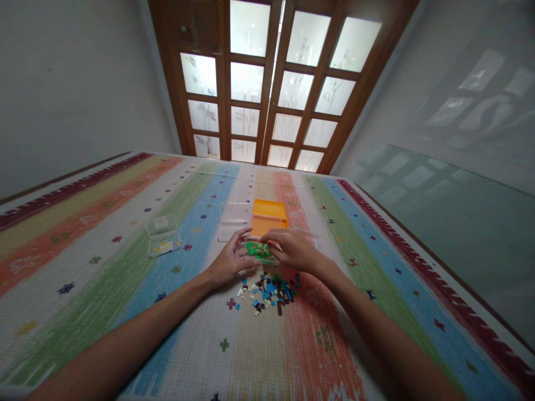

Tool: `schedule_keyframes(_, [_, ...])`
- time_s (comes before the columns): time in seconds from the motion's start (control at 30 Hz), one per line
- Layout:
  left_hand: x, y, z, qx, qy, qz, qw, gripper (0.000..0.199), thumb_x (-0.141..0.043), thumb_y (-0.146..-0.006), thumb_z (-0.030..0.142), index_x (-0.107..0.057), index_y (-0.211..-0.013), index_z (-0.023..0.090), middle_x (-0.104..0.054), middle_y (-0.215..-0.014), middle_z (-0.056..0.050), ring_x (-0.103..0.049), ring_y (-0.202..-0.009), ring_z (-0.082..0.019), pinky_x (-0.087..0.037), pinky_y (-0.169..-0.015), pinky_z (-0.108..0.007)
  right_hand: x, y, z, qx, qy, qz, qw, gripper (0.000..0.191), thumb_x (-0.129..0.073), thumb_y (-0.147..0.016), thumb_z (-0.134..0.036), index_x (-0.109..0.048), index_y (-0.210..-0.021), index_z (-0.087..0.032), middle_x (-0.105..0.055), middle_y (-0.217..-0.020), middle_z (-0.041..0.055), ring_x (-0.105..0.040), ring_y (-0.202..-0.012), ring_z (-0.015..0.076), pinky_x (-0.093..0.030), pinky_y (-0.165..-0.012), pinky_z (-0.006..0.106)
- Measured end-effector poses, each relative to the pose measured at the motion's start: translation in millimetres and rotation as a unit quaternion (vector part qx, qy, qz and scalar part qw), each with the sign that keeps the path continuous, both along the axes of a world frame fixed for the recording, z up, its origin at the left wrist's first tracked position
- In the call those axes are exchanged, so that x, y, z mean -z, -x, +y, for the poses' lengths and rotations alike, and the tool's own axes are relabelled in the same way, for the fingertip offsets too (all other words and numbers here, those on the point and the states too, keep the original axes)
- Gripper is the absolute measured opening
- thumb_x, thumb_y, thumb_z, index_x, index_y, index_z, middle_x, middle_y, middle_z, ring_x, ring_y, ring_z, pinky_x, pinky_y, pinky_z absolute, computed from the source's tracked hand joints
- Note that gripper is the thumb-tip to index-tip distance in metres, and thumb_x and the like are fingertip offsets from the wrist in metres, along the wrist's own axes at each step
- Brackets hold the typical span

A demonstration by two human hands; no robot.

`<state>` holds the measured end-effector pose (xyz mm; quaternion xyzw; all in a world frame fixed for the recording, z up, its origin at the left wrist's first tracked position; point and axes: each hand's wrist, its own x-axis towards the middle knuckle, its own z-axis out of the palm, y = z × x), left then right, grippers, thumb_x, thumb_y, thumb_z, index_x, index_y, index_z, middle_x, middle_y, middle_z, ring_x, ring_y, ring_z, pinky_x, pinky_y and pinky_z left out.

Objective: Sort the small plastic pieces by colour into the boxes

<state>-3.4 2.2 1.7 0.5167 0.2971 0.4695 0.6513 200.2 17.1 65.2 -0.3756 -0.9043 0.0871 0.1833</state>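
Note:
A small clear box (pixel 267 260) with green pieces (pixel 258 250) in it stands at the middle of the table. My left hand (pixel 232 260) holds the box's left side, fingers curved round it. Over the box's right side is my right hand (pixel 292 248), its fingers bent down and close together at the green pieces; whether a piece is between the fingertips is too small to tell. Just in front of the box lies a loose pile of small blue, brown, white and green bricks (pixel 271 291).
Behind my hands lies an open orange case (pixel 270 209), with an open clear box (pixel 233 213) to its left. Another open clear box (pixel 163 225) with yellow pieces (pixel 164 247) stands farther left. A striped cloth (pixel 167 345) covers the table.

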Motion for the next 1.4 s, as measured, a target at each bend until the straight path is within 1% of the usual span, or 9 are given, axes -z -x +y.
schedule_keyframes(0.13, [-1.7,-1.5,-1.2,-0.018,-0.001,0.004,1.0,0.08,-0.084,-0.066,0.015,-0.044,-0.134,0.028,-0.051,-0.13,-0.011,-0.063,-0.11,-0.025,-0.047,-0.103,-0.05,-11.4,-11.0,-6.6,0.0,0.005,-0.004,1.0,0.019,-0.058,-0.077,-0.007,-0.072,-0.087,-0.015,-0.072,-0.083,0.0053,-0.06,-0.073,0.0141,-0.04,-0.071,0.025])
schedule_keyframes(0.27, [-3.2,-2.6,-1.8,-0.05,0.002,0.004,0.999,0.079,-0.084,-0.066,0.015,-0.044,-0.132,0.029,-0.053,-0.128,-0.01,-0.064,-0.11,-0.025,-0.05,-0.101,-0.049,-16.6,-22.8,-11.4,-0.043,0.106,-0.075,0.991,0.02,-0.059,-0.073,-0.008,-0.074,-0.082,-0.017,-0.072,-0.078,0.0027,-0.06,-0.068,0.0134,-0.04,-0.067,0.024])
schedule_keyframes(0.37, [-2.9,-2.9,-1.2,-0.072,-0.004,0.003,0.997,0.078,-0.085,-0.065,0.015,-0.045,-0.13,0.03,-0.052,-0.128,-0.009,-0.064,-0.111,-0.026,-0.05,-0.101,-0.05,-10.9,-26.5,-13.5,-0.037,0.152,-0.118,0.981,0.02,-0.06,-0.075,-0.008,-0.076,-0.084,-0.017,-0.074,-0.079,0.0038,-0.061,-0.068,0.0137,-0.038,-0.062,0.023])
schedule_keyframes(0.5, [-0.6,-2.8,-0.2,-0.083,-0.001,0.003,0.997,0.079,-0.085,-0.064,0.015,-0.045,-0.131,0.029,-0.05,-0.129,-0.009,-0.065,-0.109,-0.025,-0.049,-0.101,-0.051,6.8,-25.8,-14.9,-0.015,0.117,-0.136,0.984,0.025,-0.055,-0.082,-0.005,-0.076,-0.089,-0.018,-0.074,-0.084,0.0063,-0.062,-0.071,0.0146,-0.038,-0.062,0.024])
schedule_keyframes(0.63, [1.2,-2.8,0.5,-0.088,0.003,0.006,0.996,0.08,-0.085,-0.064,0.015,-0.044,-0.132,0.029,-0.05,-0.129,-0.009,-0.066,-0.108,-0.025,-0.05,-0.101,-0.05,19.7,-27.2,-15.4,-0.02,0.099,-0.123,0.987,0.02,-0.058,-0.083,-0.006,-0.075,-0.09,-0.016,-0.072,-0.089,0.0076,-0.062,-0.074,0.0154,-0.04,-0.065,0.025])
schedule_keyframes(0.9, [0.8,-3.2,0.4,-0.081,-0.003,0.003,0.997,0.079,-0.085,-0.064,0.017,-0.046,-0.131,0.028,-0.054,-0.127,-0.01,-0.064,-0.112,-0.028,-0.05,-0.101,-0.053,8.6,-27.7,-23.0,-0.096,0.147,-0.068,0.982,0.022,-0.058,-0.083,-0.004,-0.075,-0.088,-0.015,-0.071,-0.09,0.0068,-0.063,-0.082,0.0153,-0.045,-0.075,0.025])
schedule_keyframes(1.07, [2.2,-3.0,0.7,-0.076,-0.006,-0.005,0.997,0.077,-0.085,-0.064,0.016,-0.047,-0.131,0.029,-0.055,-0.128,-0.01,-0.064,-0.113,-0.028,-0.05,-0.101,-0.052,9.8,-24.9,-26.3,-0.065,0.16,-0.083,0.982,0.012,-0.065,-0.088,-0.018,-0.076,-0.09,-0.015,-0.071,-0.091,0.008,-0.063,-0.083,0.0169,-0.046,-0.075,0.026])
schedule_keyframes(1.2, [2.4,-2.7,1.5,-0.072,-0.004,-0.004,0.997,0.077,-0.085,-0.065,0.015,-0.047,-0.131,0.028,-0.056,-0.127,-0.01,-0.065,-0.113,-0.028,-0.05,-0.101,-0.051,13.8,-25.6,-25.7,-0.059,0.155,-0.072,0.984,0.014,-0.063,-0.088,-0.014,-0.076,-0.091,-0.016,-0.072,-0.093,0.0082,-0.064,-0.085,0.017,-0.046,-0.077,0.027])
schedule_keyframes(1.4, [1.8,-2.4,1.1,-0.073,-0.001,0.004,0.997,0.078,-0.085,-0.065,0.015,-0.046,-0.131,0.027,-0.056,-0.125,-0.01,-0.064,-0.113,-0.028,-0.051,-0.101,-0.051,11.2,-28.2,-25.6,-0.052,0.172,-0.061,0.982,0.021,-0.06,-0.084,-0.004,-0.076,-0.092,-0.014,-0.072,-0.091,0.0084,-0.063,-0.083,0.0159,-0.046,-0.075,0.026])
